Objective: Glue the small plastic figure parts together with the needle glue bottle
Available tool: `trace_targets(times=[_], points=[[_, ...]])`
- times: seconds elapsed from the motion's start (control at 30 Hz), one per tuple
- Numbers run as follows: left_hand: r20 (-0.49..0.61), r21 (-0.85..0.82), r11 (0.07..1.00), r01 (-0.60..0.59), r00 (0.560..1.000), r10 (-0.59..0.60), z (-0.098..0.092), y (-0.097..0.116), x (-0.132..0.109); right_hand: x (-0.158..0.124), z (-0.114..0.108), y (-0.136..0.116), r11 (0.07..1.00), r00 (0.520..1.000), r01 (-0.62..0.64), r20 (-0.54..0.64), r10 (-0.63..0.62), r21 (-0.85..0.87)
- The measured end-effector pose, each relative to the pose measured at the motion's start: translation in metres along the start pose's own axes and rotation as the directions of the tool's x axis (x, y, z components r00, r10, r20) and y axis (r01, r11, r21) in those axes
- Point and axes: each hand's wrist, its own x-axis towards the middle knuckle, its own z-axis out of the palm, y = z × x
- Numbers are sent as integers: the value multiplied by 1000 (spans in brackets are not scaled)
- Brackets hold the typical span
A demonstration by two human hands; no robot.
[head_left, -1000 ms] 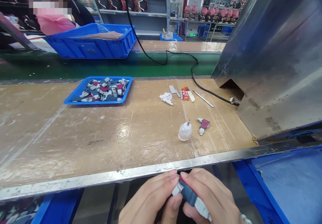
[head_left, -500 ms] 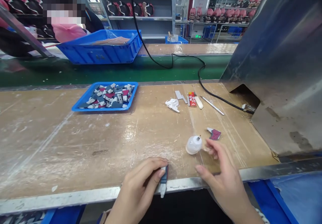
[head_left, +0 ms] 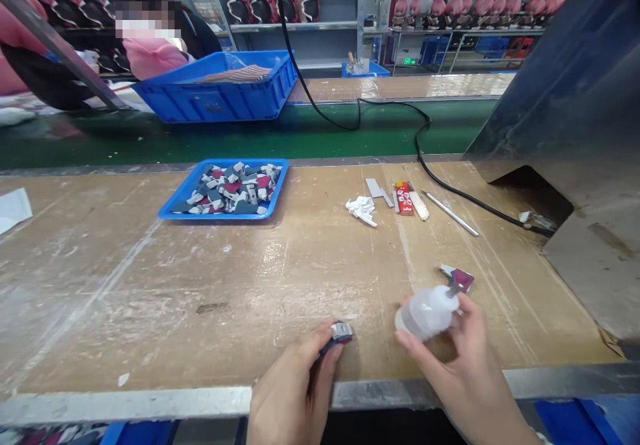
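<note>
A small grey, white and maroon moulded piece (head_left: 342, 332) is pinched between the thumb and fingers of my left hand (head_left: 295, 382), just above the table near its front edge. My right hand (head_left: 463, 365) grips a translucent white squeeze bottle (head_left: 427, 313) with a thin metal tip, which leans to the right. Behind the bottle's tip, another maroon and grey piece (head_left: 459, 278) lies flat on the table. Farther back at the left, a shallow blue tray (head_left: 165, 213) holds a heap of similar pieces (head_left: 233, 188).
Crumpled tissue (head_left: 361, 210), a red packet (head_left: 404, 198) and a silver pen-like tool (head_left: 450, 213) lie toward the back. A black cable (head_left: 450, 195) runs to a metal housing (head_left: 565, 145) on the right. Beyond the green strip (head_left: 325, 142), a person sits behind a blue crate (head_left: 215, 102).
My right hand has closed around the squeeze bottle and tilted it. My left hand has turned the small piece so its white end faces up. The view has shifted left.
</note>
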Motion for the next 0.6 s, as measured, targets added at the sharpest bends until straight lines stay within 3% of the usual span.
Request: trace_targets(times=[0.13,0.27,0.33,0.47,0.6], points=[[-78,85,989,-118,989,125,7,-3,-2,-16,-10,8,985,998,24,49,-33,170],[-88,144,970,-195,974,209,4,-8,-4,-22,-14,5,935,994,-65,-56,90,350],[-44,157,966,-208,975,217,2,-10,-6,-20,-15,3,870,990,-87,-55,130,485],[-20,129,982,-140,989,143,0,-9,-4,-13,-19,6,714,997,-79,42,69,696],[-60,127,985,-120,990,129,4,-2,3,-3,-24,10,540,978,-168,70,197,825]])
